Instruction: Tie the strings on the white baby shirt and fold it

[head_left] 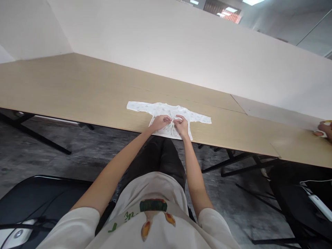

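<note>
A small white baby shirt with a faint print lies spread on the table, both long sleeves stretched out to the sides. Its front opening runs down the middle, and the lower hem is near the table's front edge. My left hand is over the front, thumb and fingertips pinched at the opening. Facing it from the other side, my right hand pinches at the same spot. The fingertips of both hands almost meet. Whether they grip the fabric edge or a small tie or fastener is too small to tell.
The long wooden table backs onto a white partition. Another person's hand is at the far right with a roundish item. Black chairs stand at lower left and lower right, the left one with a white device and cables.
</note>
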Motion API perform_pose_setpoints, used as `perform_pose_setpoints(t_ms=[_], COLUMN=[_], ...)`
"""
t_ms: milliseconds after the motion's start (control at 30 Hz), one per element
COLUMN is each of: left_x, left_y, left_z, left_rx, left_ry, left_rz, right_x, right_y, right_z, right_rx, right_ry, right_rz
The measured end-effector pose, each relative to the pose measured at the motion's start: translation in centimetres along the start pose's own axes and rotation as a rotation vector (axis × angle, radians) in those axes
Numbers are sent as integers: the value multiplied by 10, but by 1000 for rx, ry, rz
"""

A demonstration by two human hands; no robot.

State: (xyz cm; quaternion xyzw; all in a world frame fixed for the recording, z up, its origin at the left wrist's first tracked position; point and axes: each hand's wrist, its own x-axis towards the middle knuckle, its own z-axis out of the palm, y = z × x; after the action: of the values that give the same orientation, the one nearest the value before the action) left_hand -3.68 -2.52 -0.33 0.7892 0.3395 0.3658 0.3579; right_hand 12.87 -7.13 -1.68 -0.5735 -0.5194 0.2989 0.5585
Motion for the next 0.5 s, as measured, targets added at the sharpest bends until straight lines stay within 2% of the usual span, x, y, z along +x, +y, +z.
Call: perform_pose_setpoints(t_ms=[233,500], left_x=[1,0], left_y=[-3,0], left_z=[1,1], left_rx=[-55,-131], left_ry=[23,26], left_rz=[23,8], right_x=[-3,-7], right_y=[-10,-22], right_z=[1,0], right_rx=[2,-170], right_ry=[-2,-46], right_rz=[43,-23])
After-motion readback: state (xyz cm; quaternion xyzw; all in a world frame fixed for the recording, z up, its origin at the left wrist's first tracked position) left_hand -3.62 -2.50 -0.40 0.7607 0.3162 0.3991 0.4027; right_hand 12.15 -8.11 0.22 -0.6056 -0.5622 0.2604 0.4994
